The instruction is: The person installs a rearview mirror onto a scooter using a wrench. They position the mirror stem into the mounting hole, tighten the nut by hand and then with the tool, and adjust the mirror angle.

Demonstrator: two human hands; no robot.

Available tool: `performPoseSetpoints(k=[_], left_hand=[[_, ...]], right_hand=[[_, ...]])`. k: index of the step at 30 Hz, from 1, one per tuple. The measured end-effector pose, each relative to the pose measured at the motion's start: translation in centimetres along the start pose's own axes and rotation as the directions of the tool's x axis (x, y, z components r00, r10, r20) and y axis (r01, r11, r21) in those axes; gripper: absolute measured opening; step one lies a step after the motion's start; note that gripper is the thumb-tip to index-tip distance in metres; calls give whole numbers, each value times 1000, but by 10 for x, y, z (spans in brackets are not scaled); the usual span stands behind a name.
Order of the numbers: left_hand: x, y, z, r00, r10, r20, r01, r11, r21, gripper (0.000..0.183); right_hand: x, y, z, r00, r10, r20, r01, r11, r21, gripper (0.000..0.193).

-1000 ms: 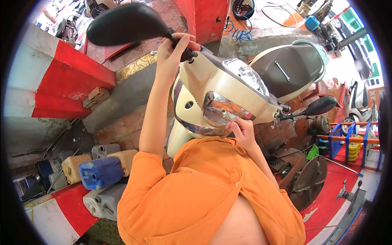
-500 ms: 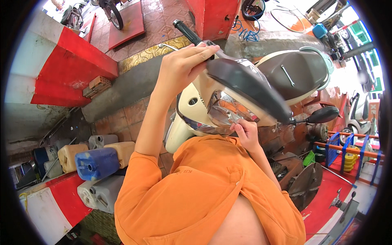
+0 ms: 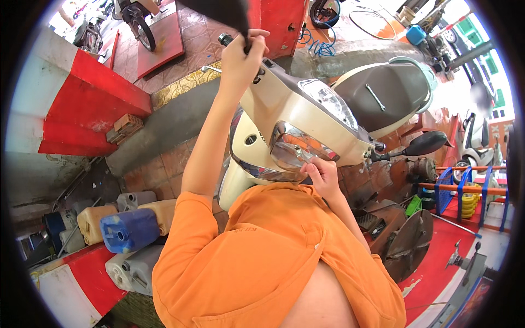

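A cream scooter (image 3: pixel 306 104) stands in front of me, its front panel with the chrome trim turned toward me. With raised arm, my left hand (image 3: pixel 243 63) is closed around the stem of a black rear-view mirror (image 3: pixel 221 12), beside the handlebar grip (image 3: pixel 225 39). That mirror is cut off by the picture's top edge. My right hand (image 3: pixel 322 176) is closed on a silver wrench (image 3: pixel 302 156), held low before the chrome front; its outline partly blends into the shine behind. The other mirror (image 3: pixel 425 143) sticks out on the right.
A second wrench (image 3: pixel 375 97) lies on the brown scooter seat (image 3: pixel 391 87). To my left stand several plastic jugs, one of them blue (image 3: pixel 129 229). A red-and-white pillar (image 3: pixel 90 104) rises at left. Right of me are a round metal plate (image 3: pixel 409 240) and a blue rack (image 3: pixel 465 188).
The mirror in my left hand has swung from across the scooter's front to the far left, uncovering the headlight. My right hand still holds the wrench; the view has shifted slightly.
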State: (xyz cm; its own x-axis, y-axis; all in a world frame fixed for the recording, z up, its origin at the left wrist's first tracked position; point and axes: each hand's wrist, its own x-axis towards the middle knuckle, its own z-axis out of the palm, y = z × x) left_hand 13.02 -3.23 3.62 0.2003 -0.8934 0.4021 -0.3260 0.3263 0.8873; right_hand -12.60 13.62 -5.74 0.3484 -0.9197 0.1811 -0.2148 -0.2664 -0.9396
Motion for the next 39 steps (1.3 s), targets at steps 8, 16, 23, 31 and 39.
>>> performPoseSetpoints(k=[8,16,23,31,39], left_hand=[[-62,-10,-24,989,84,122,-1,828,-561,41],[-58,10,-32,851,503,151,-523,784,334,36],[-8,19,-16,849,392,355,-519,742,424,19],[6,-7,-5,990,-20,139,35,994,-102,26],[-49,-9,-40,966,53,254,73,885,-461,47]], right_hand=[[-3,7,3,1000,-25,-13,25,1000,-12,23],[-5,21,6,997,-62,-44,63,998,16,25],[0,4,0,999,-31,17,31,999,-13,26],[-2,7,1,1000,-14,2,14,1000,-17,26],[-2,10,4,999,-48,-16,48,999,1,24]])
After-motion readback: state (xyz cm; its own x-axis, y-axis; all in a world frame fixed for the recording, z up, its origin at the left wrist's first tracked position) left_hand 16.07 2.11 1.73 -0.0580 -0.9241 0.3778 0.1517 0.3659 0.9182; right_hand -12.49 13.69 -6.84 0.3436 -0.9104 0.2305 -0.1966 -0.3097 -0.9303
